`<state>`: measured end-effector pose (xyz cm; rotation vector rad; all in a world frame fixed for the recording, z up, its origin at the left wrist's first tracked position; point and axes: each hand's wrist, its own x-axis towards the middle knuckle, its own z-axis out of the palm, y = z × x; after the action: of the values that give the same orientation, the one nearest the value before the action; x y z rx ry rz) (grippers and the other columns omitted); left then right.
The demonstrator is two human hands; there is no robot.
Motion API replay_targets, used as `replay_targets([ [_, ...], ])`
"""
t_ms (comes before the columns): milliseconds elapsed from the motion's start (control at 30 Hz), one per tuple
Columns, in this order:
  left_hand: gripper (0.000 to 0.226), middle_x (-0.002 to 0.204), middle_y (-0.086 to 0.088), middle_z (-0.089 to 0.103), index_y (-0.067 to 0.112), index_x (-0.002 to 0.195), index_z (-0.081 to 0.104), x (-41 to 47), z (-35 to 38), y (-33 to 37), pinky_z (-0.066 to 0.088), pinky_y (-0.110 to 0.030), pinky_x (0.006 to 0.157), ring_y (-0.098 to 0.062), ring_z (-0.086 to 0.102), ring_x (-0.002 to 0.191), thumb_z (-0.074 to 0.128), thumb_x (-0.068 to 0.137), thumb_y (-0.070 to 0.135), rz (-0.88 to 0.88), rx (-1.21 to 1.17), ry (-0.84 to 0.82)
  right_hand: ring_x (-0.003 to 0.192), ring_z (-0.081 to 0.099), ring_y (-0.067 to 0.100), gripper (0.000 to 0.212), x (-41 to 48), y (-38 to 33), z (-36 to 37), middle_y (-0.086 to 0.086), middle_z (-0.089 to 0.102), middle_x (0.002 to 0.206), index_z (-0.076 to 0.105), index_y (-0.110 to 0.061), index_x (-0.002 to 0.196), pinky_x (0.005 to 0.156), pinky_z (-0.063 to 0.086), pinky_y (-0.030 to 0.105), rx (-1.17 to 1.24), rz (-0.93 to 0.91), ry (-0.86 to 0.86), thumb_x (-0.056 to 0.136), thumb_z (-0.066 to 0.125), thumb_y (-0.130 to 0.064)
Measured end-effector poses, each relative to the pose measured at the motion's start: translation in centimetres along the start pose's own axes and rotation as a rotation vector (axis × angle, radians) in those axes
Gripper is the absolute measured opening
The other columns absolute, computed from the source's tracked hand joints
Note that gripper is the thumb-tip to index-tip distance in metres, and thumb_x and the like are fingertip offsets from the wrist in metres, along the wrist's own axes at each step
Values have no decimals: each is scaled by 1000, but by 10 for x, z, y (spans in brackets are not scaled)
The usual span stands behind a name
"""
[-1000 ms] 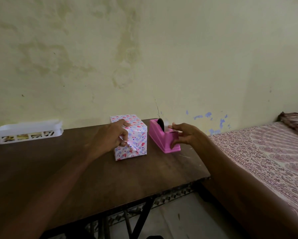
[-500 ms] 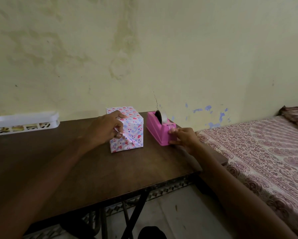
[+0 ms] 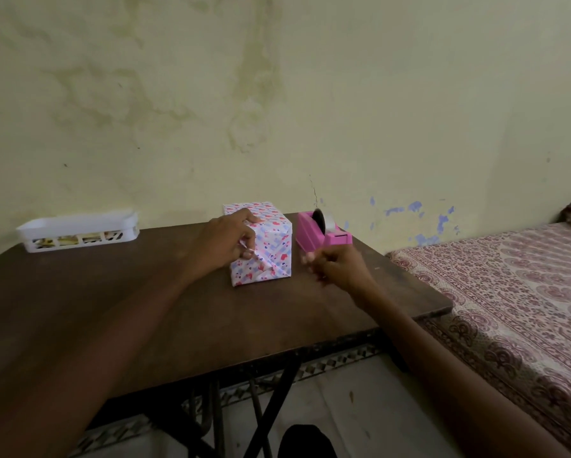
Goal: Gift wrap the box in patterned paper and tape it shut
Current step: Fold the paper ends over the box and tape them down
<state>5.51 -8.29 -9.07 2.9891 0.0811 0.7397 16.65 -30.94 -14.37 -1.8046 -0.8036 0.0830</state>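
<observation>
Now the right hand has come off the front end of the pink tape dispenser, where it rested half a second ago, and hangs over the surface in the gap between the dispenser and the near right corner of the box. Its grip is drawn together with the fingers curled toward the box, but motion blur hides whether anything is pinched between them, so I cannot tell. The left hand has not shifted: its thumb lies on the top of the box and its curled fingers clamp the folded paper flap against the near face. The box, fully covered in white paper with pink and blue hearts, stands where it did before, toward the back of the dark wooden surface and just left of the dispenser, with a narrow gap between them. The tape roll sits upright in the dispenser. A white slotted basket stands at the far left against the wall, and a bed with a patterned cover lies to the right.
</observation>
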Motion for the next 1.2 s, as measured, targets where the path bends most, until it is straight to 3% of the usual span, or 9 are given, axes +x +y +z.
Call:
replay_targets([
  [67, 24, 132, 11, 54, 30, 62, 62, -1, 0, 0, 37, -21, 72, -11, 62, 100, 84, 69, 22, -2, -1, -5, 60, 65, 12, 18, -1, -8, 22, 7, 70, 75, 71, -10, 81, 56, 57, 23, -15, -91, -66, 92, 65, -23],
  [167, 23, 132, 11, 54, 31, 62, 62, 2, -1, 1, 44, -24, 76, -15, 61, 103, 83, 69, 22, 6, 1, -16, 55, 66, 15, 30, 10, -10, 48, 5, 72, 71, 73, -5, 79, 59, 60, 32, -88, -190, -6, 90, 68, -32],
  [300, 25, 133, 8, 53, 29, 61, 62, 3, -1, -2, 52, -35, 79, -16, 61, 106, 84, 68, 21, 34, 15, -42, 59, 66, 19, 32, 27, -9, 67, 8, 70, 68, 71, -3, 74, 61, 59, 39, -70, -218, 66, 91, 69, -30],
  [467, 22, 129, 10, 52, 27, 63, 63, 2, 4, -5, 51, -33, 75, -12, 58, 102, 83, 69, 22, 63, 62, 9, 54, 66, 14, 31, 37, -3, 78, 2, 67, 59, 69, -9, 64, 59, 58, 29, -69, -206, 99, 90, 70, -25],
  [600, 23, 130, 9, 53, 30, 63, 62, 2, 2, -2, 48, -29, 77, -13, 56, 109, 83, 69, 26, 63, 51, 7, 39, 50, 3, 34, 43, -2, 81, -2, 59, 48, 66, -11, 57, 45, 40, 11, -108, -191, 149, 89, 71, -24],
  [767, 24, 134, 8, 53, 31, 63, 61, 2, -4, -1, 44, -25, 79, -14, 54, 115, 85, 68, 26, 47, 46, -33, 34, 47, 1, 34, 57, -4, 84, -6, 54, 43, 66, -14, 56, 45, 38, 15, -157, -105, 129, 87, 72, -26],
  [967, 24, 138, 8, 50, 31, 64, 62, 1, -12, -1, 43, -27, 83, -14, 55, 114, 85, 68, 26, 27, 30, -114, 52, 53, 6, 32, 68, -3, 84, 3, 68, 71, 73, -4, 91, 55, 46, 22, -273, -68, 120, 84, 73, -36],
  [1200, 21, 140, 9, 47, 29, 65, 64, 4, -15, -1, 38, -26, 81, -14, 52, 116, 84, 69, 25, 4, 22, -161, 50, 50, 12, 36, 69, -10, 83, -2, 55, 58, 64, -9, 76, 48, 39, 23, -403, 17, 118, 83, 73, -43],
])
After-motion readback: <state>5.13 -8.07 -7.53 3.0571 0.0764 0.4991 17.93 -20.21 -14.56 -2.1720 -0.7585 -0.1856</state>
